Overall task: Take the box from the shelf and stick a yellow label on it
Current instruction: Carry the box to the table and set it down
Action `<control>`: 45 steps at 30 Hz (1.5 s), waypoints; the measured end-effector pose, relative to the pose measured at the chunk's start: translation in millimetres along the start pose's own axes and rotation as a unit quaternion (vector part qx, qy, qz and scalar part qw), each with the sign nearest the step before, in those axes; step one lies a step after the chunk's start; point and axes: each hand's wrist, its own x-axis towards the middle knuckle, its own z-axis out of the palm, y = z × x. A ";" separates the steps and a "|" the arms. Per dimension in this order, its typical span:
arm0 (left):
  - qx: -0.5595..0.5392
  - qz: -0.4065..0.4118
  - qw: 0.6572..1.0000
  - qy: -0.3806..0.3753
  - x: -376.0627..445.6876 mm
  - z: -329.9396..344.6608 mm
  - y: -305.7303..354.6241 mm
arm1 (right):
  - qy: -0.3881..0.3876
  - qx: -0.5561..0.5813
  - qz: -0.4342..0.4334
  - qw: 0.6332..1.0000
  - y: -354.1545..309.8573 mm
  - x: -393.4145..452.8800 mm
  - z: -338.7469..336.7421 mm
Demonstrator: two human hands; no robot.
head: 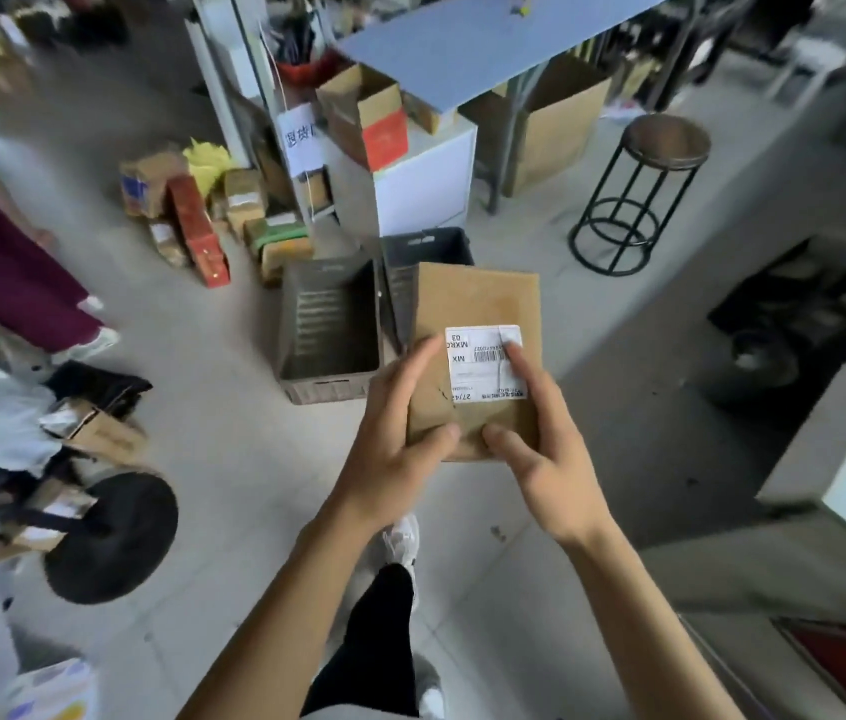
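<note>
Above two open crates (pixel 329 324), both hands' fingers (pixel 423 363) grip the box (pixel 478 304).

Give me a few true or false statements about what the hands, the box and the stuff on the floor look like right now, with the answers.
1. Both hands hold the box. True: left hand and right hand grip its near end.
2. A yellow label is on the box. False: only a white label shows.
3. The two grey bins on the floor are full. False: both look empty.
4. A round stool stands on the right of the bins. True.
5. The box sits on a shelf. False: it is held above the floor.
</note>
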 end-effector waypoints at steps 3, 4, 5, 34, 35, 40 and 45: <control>0.006 0.014 0.999 -0.049 72.8 4.7 -0.5 | 0.036 -0.002 0.012 0.999 6.1 54.8 -18.6; 0.012 0.021 0.997 -0.067 96.7 5.9 2.2 | 0.050 -0.009 0.017 0.999 4.7 71.5 -25.0; 0.017 0.029 0.996 -0.082 119.5 7.8 5.8 | 0.067 -0.013 0.023 0.997 2.4 86.6 -31.1; 0.001 0.096 0.982 -0.162 586.6 255.0 103.2 | 0.202 0.011 -0.009 0.979 51.1 461.1 -358.9; -0.001 0.092 0.983 -0.158 600.7 260.8 104.3 | 0.199 0.011 -0.007 0.980 53.3 474.9 -367.7; -0.003 0.076 0.987 -0.142 696.4 290.0 97.4 | 0.175 0.006 0.002 0.985 72.3 566.5 -411.4; -0.013 0.072 0.990 -0.118 809.3 315.9 93.8 | 0.151 -0.017 0.004 0.988 85.2 679.2 -457.7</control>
